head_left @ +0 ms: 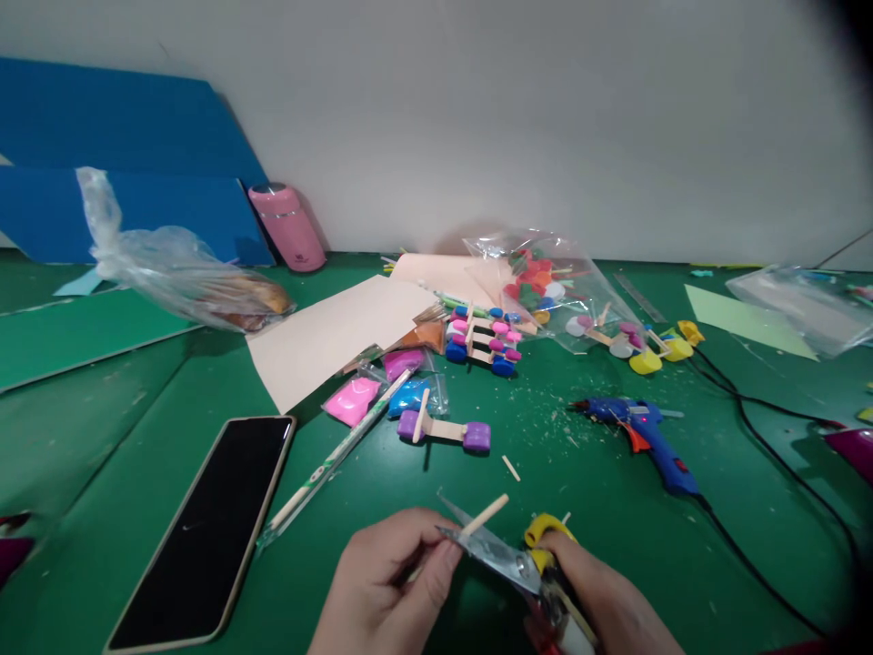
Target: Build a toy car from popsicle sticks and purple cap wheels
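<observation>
My left hand [399, 578] pinches a thin wooden craft stick [486, 515] at the bottom middle of the view. In my right hand [604, 591] is a pair of scissors [506, 557] with yellow handles. Its blades stand apart around the stick, close to my left fingertips. Just beyond lies a short stick offcut [511, 468]. Farther up sits a small piece made of craft sticks with purple clay ends [445, 429]. My right fingers are partly hidden by the scissor handles.
A blue glue gun [641, 428] with a black cord lies at right. At left rest a phone [205, 537] and a wrapped stick [334, 464]. Clay packets [352, 400], clay-ended stick pieces [483, 341], plastic bags [184, 273] and a pink bottle [287, 227] are farther back.
</observation>
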A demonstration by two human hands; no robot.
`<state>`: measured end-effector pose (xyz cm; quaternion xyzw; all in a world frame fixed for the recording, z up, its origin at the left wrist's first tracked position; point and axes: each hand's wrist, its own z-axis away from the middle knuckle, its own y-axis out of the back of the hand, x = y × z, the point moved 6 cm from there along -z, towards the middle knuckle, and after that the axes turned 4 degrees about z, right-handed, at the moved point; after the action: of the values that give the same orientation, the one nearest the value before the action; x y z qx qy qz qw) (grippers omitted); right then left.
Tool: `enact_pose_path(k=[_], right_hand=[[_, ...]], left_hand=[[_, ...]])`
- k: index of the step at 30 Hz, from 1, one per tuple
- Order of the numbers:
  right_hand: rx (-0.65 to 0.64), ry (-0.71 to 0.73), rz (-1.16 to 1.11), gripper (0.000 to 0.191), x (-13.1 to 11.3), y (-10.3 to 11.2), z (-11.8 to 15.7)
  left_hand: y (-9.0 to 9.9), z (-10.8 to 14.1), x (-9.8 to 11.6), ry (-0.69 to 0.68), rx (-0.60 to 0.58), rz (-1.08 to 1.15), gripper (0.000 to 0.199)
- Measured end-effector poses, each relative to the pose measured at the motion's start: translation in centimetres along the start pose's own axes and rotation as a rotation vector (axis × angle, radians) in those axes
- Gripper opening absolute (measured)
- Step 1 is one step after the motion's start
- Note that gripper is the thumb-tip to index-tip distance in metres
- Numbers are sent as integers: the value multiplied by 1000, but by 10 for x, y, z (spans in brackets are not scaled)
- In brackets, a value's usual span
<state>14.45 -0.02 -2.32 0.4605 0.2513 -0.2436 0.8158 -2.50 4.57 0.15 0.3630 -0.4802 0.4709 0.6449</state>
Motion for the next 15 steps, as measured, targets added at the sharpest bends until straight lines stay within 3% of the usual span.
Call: enact_pose_path(k=[7,12,15], right_hand=[[-22,28,51,11,-5,0,0],[9,3,47,16,-2,0,0],[110,33,36,23,-1,4,2]], left_hand=[[-8,2,-16,246,-247,417,32],[-8,-2,-15,164,-209,378,22],[-10,-2,-15,191,-187,549,23]])
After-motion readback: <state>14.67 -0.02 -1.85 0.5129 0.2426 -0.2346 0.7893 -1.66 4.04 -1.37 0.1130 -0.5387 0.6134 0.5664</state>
